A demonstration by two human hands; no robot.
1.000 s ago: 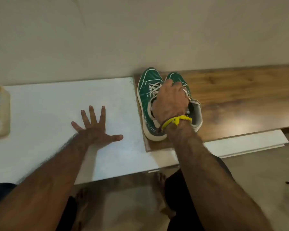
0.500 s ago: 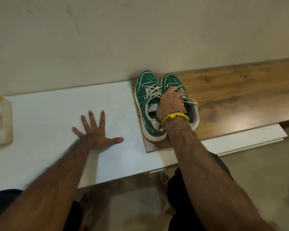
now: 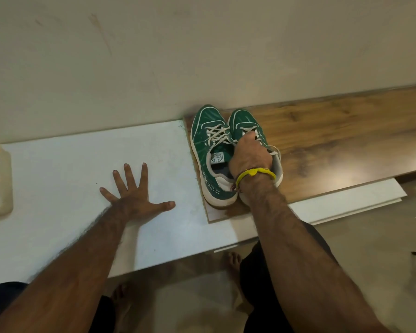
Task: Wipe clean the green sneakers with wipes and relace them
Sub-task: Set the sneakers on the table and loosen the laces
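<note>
Sneakers point(image 3: 210, 150) showing dark green with pale streaks, white trim and soles, off-white laces point(image 3: 217, 135) — wristband point(image 3: 255, 173) glowing yellow — board point(image 3: 346, 138) showing brown woodgrain, slab point(image 3: 58, 169) white.

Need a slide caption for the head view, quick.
Right hand grips the right green sneaker at its laces; left hand rests flat on the white board.

I can't see the right hand's point(image 3: 249, 156) fingertips; they're curled down over the laces of the right-side sneaker point(image 3: 246, 123), and the hand and wrist cover its heel and opening. At the left edge of the frame a pale tray point(image 3: 3, 183) is cut off, its contents too blurred to name.
</note>
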